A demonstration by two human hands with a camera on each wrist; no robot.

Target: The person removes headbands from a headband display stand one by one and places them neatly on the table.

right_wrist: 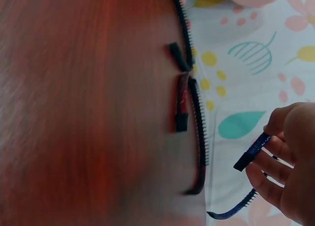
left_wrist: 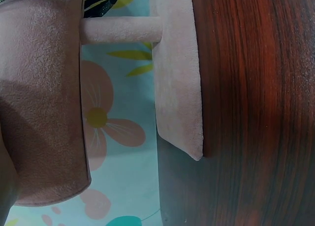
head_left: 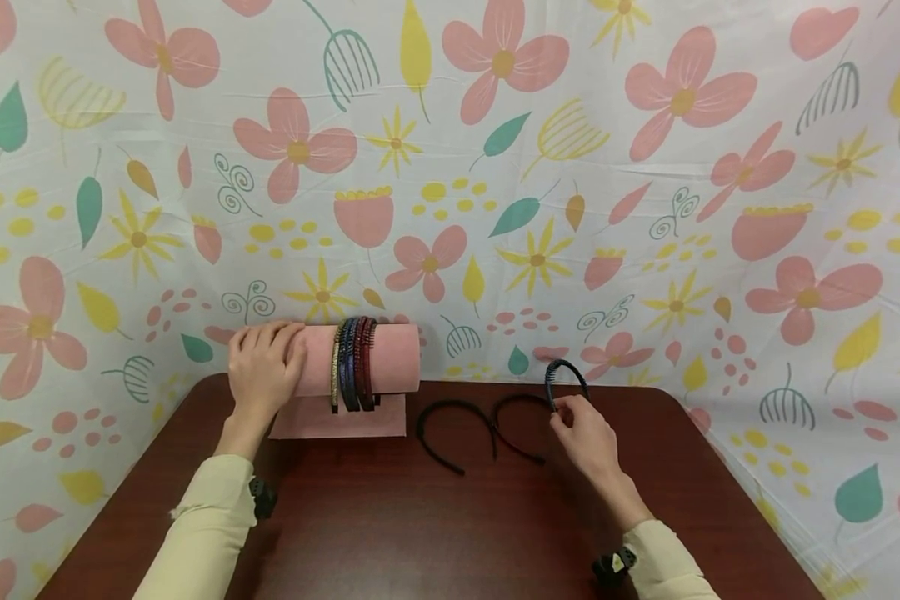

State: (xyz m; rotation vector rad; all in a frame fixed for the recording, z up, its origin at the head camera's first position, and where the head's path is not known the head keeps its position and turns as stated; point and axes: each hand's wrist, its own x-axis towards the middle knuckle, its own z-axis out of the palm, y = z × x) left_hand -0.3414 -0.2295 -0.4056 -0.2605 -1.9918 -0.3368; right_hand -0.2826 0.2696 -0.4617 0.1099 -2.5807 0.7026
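A pink padded headband stand (head_left: 397, 358) stands at the table's back left, its roll lying level above a flat base (head_left: 337, 421). My left hand (head_left: 266, 362) rests over the roll's left end, fingers on top. Several glittery headbands (head_left: 354, 362), gold, blue and dark red, hang round the roll's middle. On the right, my right hand (head_left: 588, 437) pinches a dark blue toothed headband (right_wrist: 255, 152) near one end, held up off the table. Left of that hand lie a black headband (head_left: 450, 404) and a dark red headband (head_left: 521, 450), side by side.
The dark brown wooden table (head_left: 420, 533) reaches back to a floral cloth (head_left: 450, 167) hung behind and at the sides. A small dark camera is strapped to each wrist. In the left wrist view, a post (left_wrist: 120, 30) joins roll and base.
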